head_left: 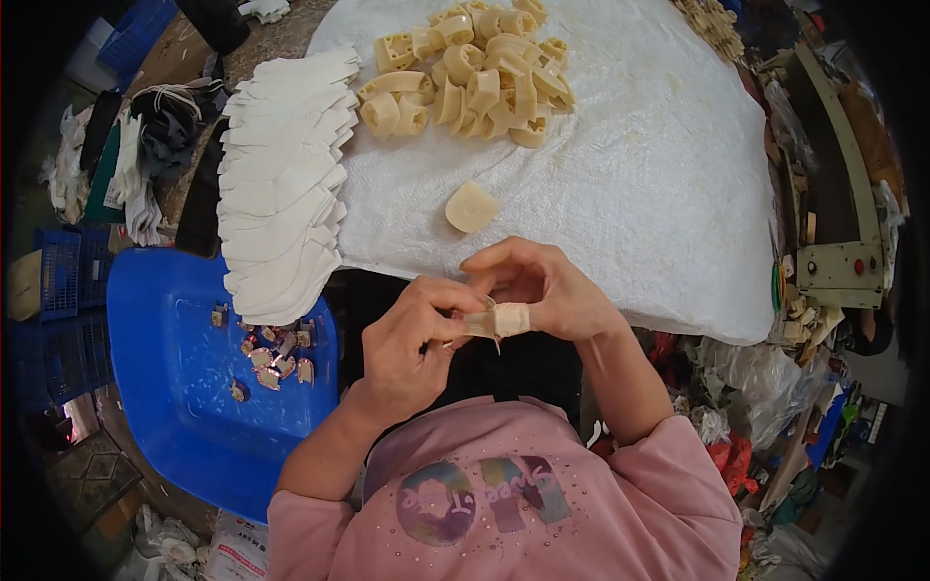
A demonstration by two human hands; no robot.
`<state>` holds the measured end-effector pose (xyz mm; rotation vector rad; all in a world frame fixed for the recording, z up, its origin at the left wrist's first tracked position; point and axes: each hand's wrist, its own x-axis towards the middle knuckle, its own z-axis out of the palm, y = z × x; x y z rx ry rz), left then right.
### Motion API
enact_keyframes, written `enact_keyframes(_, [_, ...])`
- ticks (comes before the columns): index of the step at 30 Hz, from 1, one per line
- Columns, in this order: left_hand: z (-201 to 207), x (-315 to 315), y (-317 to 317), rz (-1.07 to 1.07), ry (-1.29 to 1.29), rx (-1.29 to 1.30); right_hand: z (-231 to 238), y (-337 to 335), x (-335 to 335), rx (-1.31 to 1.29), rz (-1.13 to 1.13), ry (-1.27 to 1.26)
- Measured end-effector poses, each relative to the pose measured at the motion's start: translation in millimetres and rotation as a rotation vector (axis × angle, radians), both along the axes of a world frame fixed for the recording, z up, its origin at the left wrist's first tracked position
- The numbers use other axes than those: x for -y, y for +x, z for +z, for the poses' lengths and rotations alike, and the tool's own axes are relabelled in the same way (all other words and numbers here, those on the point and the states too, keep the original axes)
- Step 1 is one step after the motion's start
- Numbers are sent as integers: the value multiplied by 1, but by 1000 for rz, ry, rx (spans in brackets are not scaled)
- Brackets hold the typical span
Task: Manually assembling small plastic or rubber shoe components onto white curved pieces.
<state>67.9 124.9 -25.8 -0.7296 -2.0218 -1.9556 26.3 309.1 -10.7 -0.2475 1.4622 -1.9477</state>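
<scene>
Centrally, one small cream plastic piece wrapped in pale tape [504, 320] is held between both hands, above the lap and just off the near edge of the table [678, 194]. Its long axis lies roughly left to right. The left hand [412, 339] is pinched on its left end; the right hand [542, 286] is closed over its right end, equally near. One loose cream rounded block [471, 206] lies just beyond. One heap of cream plastic blocks [475, 73], too many to count, one fanned stack of white flat cut pieces [281, 184] and one blue plastic tray [184, 387] are listed.
</scene>
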Motion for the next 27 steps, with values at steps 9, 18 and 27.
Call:
enact_keyframes(9, [0, 0, -1, 103, -140, 24, -8, 0, 8, -137, -62, 118])
enact_keyframes(18, [4, -9, 1, 112, 354, 502, -11, 6, 14, -694, -257, 175])
enact_keyframes(27, [8, -12, -3, 94, 280, 528, -8, 2, 16, -812, -322, 271])
